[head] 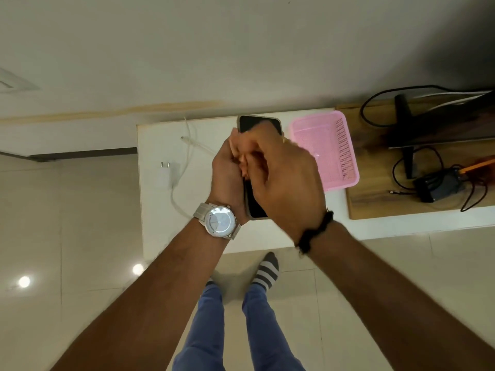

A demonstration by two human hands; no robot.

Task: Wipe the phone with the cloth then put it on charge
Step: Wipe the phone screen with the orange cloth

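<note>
The phone [258, 124] is held up over the white table [214, 236], dark screen facing up. The left hand [227, 172] is wrapped around its left edge. The right hand [284, 178] lies on top of the screen, fingers curled and pressed on a peach cloth [247, 159] bunched between both hands. On the table to the left lie a white charger plug [164, 174] and its white cable [192, 143]. Just right of the hands sits a pink basket [334, 145]. Farther right is a wooden board [375, 199] with black wires. Below is a shiny tiled floor [67, 223], and a pale wall [187, 49] stands behind.
</note>
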